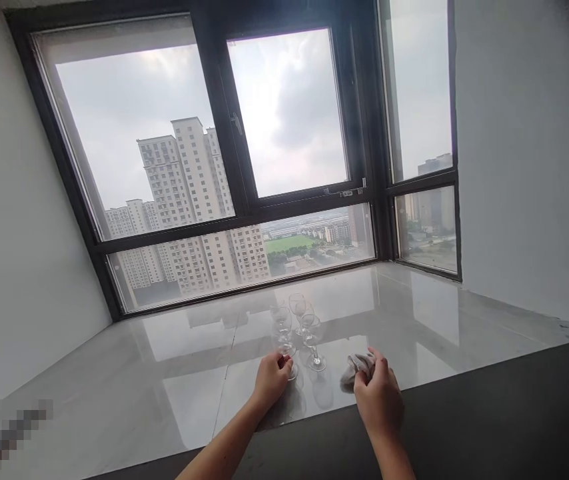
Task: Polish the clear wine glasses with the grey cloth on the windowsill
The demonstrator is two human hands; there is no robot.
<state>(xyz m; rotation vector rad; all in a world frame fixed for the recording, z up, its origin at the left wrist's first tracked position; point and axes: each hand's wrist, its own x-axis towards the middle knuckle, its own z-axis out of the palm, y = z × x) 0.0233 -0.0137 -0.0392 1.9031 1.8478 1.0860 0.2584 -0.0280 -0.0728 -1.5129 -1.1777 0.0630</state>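
Observation:
Several clear stemmed wine glasses stand upright in a close group on the glossy windowsill, with one wine glass [316, 360] at the front right of the group. My left hand [272, 378] is closed at the stem of the front left wine glass [292, 370], whose foot rests on or just above the sill. Part of that glass is hidden behind my fingers. To the right of the group, my right hand [378, 393] grips a crumpled grey-white cloth [355, 371] low over the sill. Its fingers are bent around the cloth's right side, apart from the glasses.
The wide, shiny grey sill [189, 373] ends at a front edge just under my hands, above a dark front panel [489, 407]. Behind the glasses rises a dark-framed window [309, 200]. White walls [524, 167] close in both sides.

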